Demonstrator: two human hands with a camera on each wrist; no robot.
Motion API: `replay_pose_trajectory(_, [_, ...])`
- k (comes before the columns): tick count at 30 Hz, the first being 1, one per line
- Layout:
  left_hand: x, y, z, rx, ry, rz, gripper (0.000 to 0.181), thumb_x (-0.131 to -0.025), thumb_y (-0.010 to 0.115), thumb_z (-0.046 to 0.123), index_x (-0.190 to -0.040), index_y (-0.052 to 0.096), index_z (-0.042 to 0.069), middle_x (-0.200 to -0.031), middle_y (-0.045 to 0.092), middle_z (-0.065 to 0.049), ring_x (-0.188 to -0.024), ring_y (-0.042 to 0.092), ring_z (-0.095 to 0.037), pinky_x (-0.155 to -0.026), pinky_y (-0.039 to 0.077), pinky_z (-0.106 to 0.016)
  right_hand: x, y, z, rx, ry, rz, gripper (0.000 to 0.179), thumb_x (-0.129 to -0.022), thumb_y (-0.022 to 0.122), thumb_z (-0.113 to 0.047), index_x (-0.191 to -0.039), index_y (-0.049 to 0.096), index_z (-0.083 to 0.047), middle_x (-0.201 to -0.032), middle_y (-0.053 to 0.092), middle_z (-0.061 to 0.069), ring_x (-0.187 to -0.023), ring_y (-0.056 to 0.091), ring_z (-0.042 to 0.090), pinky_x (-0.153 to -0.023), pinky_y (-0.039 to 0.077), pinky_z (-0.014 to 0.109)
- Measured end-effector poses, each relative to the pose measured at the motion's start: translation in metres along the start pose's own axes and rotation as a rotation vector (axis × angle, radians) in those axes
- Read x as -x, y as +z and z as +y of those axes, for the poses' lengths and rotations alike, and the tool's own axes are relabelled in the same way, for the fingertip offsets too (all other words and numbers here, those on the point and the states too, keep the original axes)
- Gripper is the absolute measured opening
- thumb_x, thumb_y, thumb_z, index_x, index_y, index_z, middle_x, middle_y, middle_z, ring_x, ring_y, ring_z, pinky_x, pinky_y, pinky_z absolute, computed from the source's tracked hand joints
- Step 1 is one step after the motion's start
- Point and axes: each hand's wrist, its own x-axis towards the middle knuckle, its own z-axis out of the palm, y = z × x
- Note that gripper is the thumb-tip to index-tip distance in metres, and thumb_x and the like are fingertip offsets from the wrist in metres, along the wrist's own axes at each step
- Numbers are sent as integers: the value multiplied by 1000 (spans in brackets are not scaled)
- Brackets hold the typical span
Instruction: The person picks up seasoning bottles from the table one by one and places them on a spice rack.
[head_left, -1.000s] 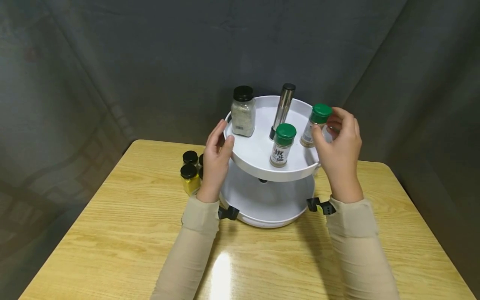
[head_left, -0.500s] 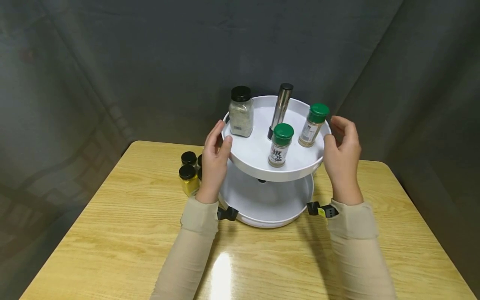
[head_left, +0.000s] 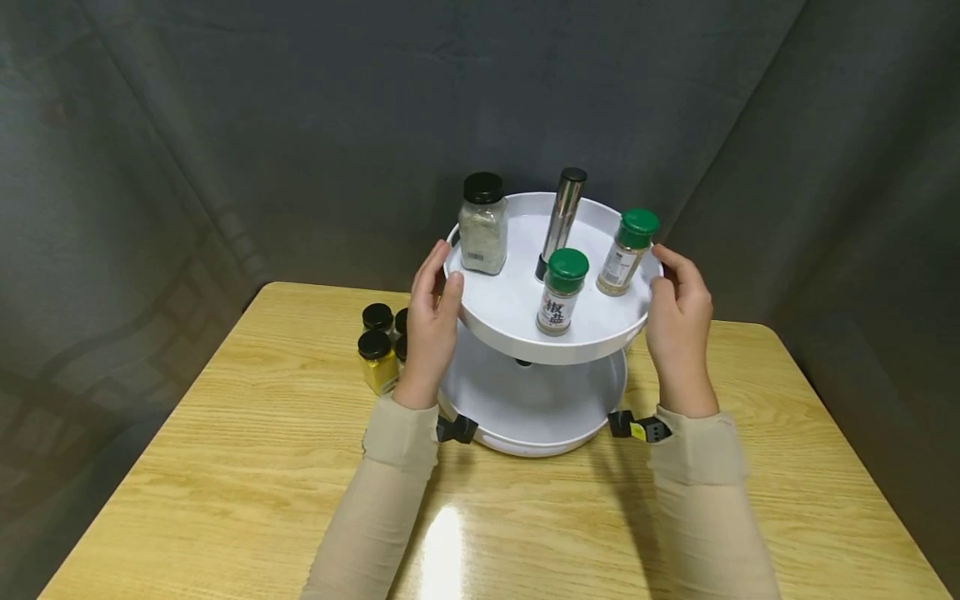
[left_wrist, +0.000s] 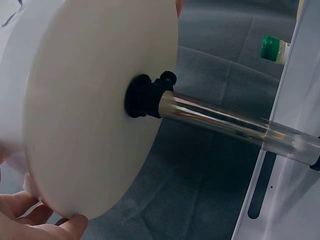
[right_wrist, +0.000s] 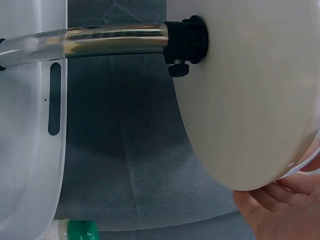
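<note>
The left hand [head_left: 431, 329] grasps the upper tray [head_left: 498, 308] by its left rim, a fingertip against the underside edge. The right hand [head_left: 680, 321] grasps the right rim, its fingertips also reaching that edge. The upper tray sits above the lower tray [head_left: 525, 408], which rests on the bench [head_left: 225, 467]; a shiny post [head_left: 562, 218] links them, with a black collar [left_wrist: 145, 97] beneath the upper tray. On the upper tray, a jar [head_left: 483, 240] with a black lid stands near the left hand, one green-capped shaker [head_left: 558, 304] in front of the post, and a second shaker [head_left: 621, 262] near the right hand. Small black-lidded pots [head_left: 378, 362], one yellow, stand on the bench left of the trays, partly hidden by the left hand
</note>
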Motion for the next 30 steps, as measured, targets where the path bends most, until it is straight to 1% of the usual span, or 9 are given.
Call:
replay_pose_trajectory(3, [0, 1, 1, -2, 15, -6, 53, -106, 52, 18, -153, 38, -2, -162, 31, -12, -149, 29, -18, -121, 24, -25, 2, 0, 0, 4, 12, 1, 43, -104, 38, -10, -140, 58, -1, -146, 55, 12, -135, 51, 23, -113, 41, 32])
replay_pose_trajectory(6, [0, 1, 0, 7, 30, -19, 55, -104, 52, 18, -153, 37, -2, -163, 28, -14, -151, 26, -20, -122, 23, -29, 5, 2, -1, 3, 15, 20, 42, -103, 39, -9, -140, 58, -1, -145, 55, 12, -134, 51, 22, -112, 42, 31])
replay_pose_trajectory(11, [1, -1, 1, -16, 21, -48, 61, -102, 53, 27, -156, 36, 3, -165, 22, -11, -151, 23, -22, -122, 26, -40, 12, 7, -3, 1, -10, 71, 42, -100, 41, -4, -138, 60, 2, -141, 56, 15, -131, 53, 23, -111, 43, 30])
replay_pose_trajectory(14, [3, -1, 1, -40, 8, -55, 62, -102, 53, 30, -157, 35, 6, -166, 20, -9, -151, 23, -21, -121, 27, -41, 17, 9, -5, -7, -18, 80, 44, -100, 40, -4, -140, 57, 3, -146, 52, 13, -136, 48, 20, -114, 38, 28])
replay_pose_trajectory(18, [3, -1, 2, -36, 6, -58, 62, -102, 54, 27, -157, 34, 6, -166, 20, -9, -151, 23, -21, -121, 27, -40, 24, 13, -6, -8, -38, 87, 45, -101, 38, -5, -143, 53, 4, -152, 46, 9, -141, 41, 16, -117, 32, 25])
replay_pose_trajectory(22, [3, -1, 3, -37, 11, -57, 62, -102, 54, 25, -157, 34, 4, -165, 21, -10, -151, 24, -21, -121, 28, -39, 32, 16, -5, 15, -80, 119, 46, -99, 40, -3, -142, 53, 5, -151, 46, 11, -140, 42, 16, -117, 34, 27])
replay_pose_trajectory(26, [3, -1, 3, -54, 5, -52, 64, -101, 54, 29, -156, 34, 3, -165, 21, -11, -151, 24, -21, -121, 28, -39, 41, 18, -4, 48, -131, 158, 46, -96, 45, -3, -140, 55, 6, -149, 48, 14, -137, 45, 19, -113, 39, 28])
replay_pose_trajectory(30, [2, -2, 2, -56, 5, -49, 67, -100, 54, 33, -156, 34, 3, -165, 21, -12, -151, 25, -22, -121, 28, -40, 49, 21, -4, 61, -180, 189, 44, -96, 49, -6, -138, 57, 6, -147, 50, 16, -135, 47, 20, -110, 43, 31])
